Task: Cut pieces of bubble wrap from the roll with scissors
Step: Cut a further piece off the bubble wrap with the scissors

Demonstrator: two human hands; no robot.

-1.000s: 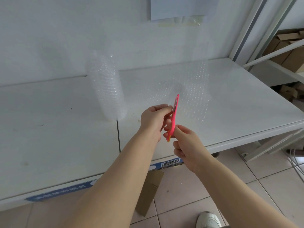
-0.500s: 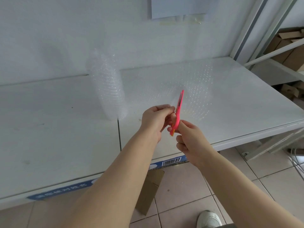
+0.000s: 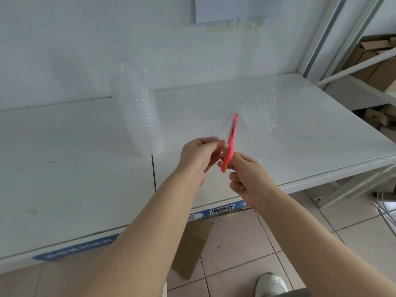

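Note:
A clear bubble wrap roll (image 3: 139,116) stands upright on the white table (image 3: 64,179), its loose sheet (image 3: 252,108) pulled out to the right and held up above the tabletop. My right hand (image 3: 246,181) grips pink scissors (image 3: 231,138) with the blades pointing up and away into the sheet's near edge. My left hand (image 3: 199,157) pinches the sheet's near edge just left of the scissors. The blades look slightly apart.
A wall with a taped paper sheet (image 3: 235,9) backs the table. Metal shelving (image 3: 353,61) with cardboard boxes (image 3: 377,58) stands at the right. Below the table's front edge lie a cardboard piece (image 3: 192,247) on tiled floor and a white shoe (image 3: 271,285).
The scissors have moved up and away along the sheet, and my right hand has followed. My left hand has kept its pinch on the sheet's edge.

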